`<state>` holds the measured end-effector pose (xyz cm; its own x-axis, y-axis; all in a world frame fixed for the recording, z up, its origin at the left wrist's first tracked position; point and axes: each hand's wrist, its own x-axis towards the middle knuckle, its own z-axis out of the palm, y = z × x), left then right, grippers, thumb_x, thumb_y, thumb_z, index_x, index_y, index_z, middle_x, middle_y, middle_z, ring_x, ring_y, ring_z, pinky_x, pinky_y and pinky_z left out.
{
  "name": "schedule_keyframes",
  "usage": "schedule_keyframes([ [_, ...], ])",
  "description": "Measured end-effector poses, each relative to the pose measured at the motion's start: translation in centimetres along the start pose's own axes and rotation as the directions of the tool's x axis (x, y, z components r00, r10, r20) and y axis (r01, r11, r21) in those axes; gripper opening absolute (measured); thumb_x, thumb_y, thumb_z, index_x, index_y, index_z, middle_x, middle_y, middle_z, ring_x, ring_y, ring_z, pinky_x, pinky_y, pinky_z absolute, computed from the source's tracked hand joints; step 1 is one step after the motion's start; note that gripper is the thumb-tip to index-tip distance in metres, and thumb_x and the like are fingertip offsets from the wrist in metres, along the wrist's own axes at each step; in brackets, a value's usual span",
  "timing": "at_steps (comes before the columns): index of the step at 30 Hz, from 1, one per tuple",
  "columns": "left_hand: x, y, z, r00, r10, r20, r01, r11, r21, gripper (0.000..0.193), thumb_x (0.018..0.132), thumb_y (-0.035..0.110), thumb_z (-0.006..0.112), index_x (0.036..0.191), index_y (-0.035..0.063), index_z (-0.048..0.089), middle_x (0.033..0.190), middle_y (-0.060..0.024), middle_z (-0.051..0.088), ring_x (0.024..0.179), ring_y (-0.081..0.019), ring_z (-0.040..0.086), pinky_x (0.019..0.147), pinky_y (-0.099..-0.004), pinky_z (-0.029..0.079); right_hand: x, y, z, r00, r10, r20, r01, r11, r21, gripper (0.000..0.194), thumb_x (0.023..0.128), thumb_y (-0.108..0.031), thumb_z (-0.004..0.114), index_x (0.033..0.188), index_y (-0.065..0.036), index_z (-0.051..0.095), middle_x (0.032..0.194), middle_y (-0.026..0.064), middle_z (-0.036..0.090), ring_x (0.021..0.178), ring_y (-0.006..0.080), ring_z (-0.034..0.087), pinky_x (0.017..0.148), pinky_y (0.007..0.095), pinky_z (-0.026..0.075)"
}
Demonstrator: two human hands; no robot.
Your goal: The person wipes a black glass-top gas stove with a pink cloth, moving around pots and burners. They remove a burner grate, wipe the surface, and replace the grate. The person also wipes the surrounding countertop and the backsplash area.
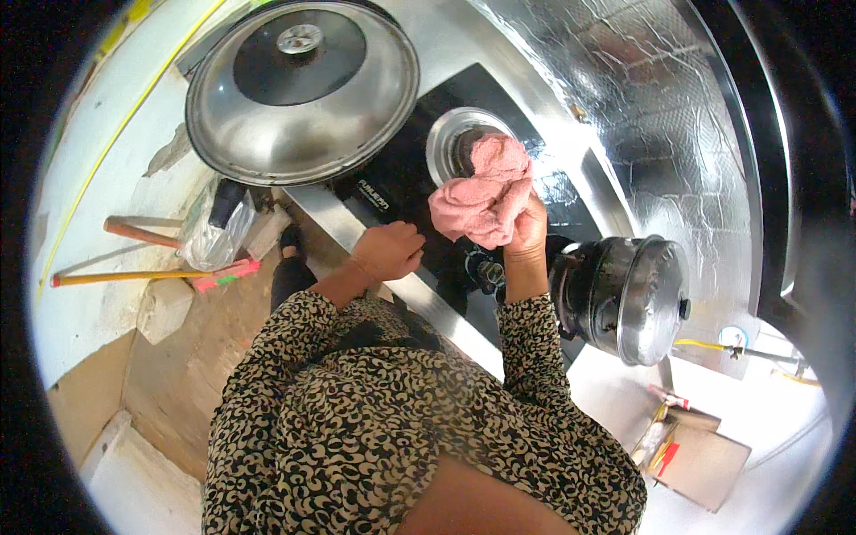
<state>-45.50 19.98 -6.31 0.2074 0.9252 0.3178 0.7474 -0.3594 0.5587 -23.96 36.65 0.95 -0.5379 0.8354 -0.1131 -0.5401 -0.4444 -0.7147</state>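
A bunched pink cloth [491, 194] is gripped in my right hand [530, 227], held over the black glass top of a gas stove [401, 167]. Behind the cloth shows a round metal burner ring [441, 144], partly covered by it. My left hand [390, 251] is loosely curled at the stove's front edge, and no object shows in it. Whether it touches the edge I cannot tell. Close to my right wrist is a stove knob [491, 272].
A large lidded wok [301, 134] stands at the stove's left end, a lidded steel pot [622, 301] at its right. Foil [642, 107] lines the wall behind. A broom [227, 273] and a plastic bag [217, 231] are low on the left; a cardboard box [705, 461] sits at right.
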Motion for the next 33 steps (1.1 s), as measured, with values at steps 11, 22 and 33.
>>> schedule_keyframes([
  [11, 0.1, -0.2, -0.4, 0.996, -0.011, 0.087, 0.005, 0.998, 0.063, 0.017, 0.085, 0.024, 0.067, 0.091, 0.0096, 0.06, 0.089, -0.0076, 0.057, 0.088, -0.0282, 0.062, 0.07, -0.0435, 0.055, -3.8, -2.7, 1.0, 0.997, -0.063, -0.048, 0.071, 0.978, 0.195, 0.051, 0.093, -0.02, 0.06, 0.138, 0.003, 0.053, 0.133, 0.0158, 0.063, 0.121, 0.0317, 0.061, 0.11, 0.0454, 0.045],
  [22, 0.0, -0.6, -0.3, 0.995, 0.014, 0.1, -0.019, 0.998, 0.054, 0.019, 0.086, 0.024, 0.067, 0.097, 0.0093, 0.062, 0.089, -0.0088, 0.057, 0.087, -0.029, 0.062, 0.071, -0.0433, 0.055, -3.3, -2.6, -5.2, 0.938, -0.267, -0.221, -0.283, -0.222, -0.933, 0.041, 0.088, -0.028, 0.068, 0.125, -0.009, 0.07, 0.104, 0.0243, 0.072, 0.091, 0.0386, 0.071, 0.082, 0.0449, 0.055],
  [33, -0.2, -0.6, -0.5, 0.996, 0.008, 0.093, -0.013, 0.999, 0.052, 0.018, 0.083, 0.022, 0.068, 0.094, 0.0089, 0.062, 0.087, -0.0079, 0.056, 0.085, -0.0283, 0.062, 0.071, -0.042, 0.054, -2.6, 6.2, 3.0, 0.969, -0.248, 0.005, -0.116, -0.471, -0.874, 0.031, 0.09, -0.029, 0.067, 0.11, -0.005, 0.062, 0.101, 0.0185, 0.066, 0.093, 0.0381, 0.068, 0.078, 0.0463, 0.056],
])
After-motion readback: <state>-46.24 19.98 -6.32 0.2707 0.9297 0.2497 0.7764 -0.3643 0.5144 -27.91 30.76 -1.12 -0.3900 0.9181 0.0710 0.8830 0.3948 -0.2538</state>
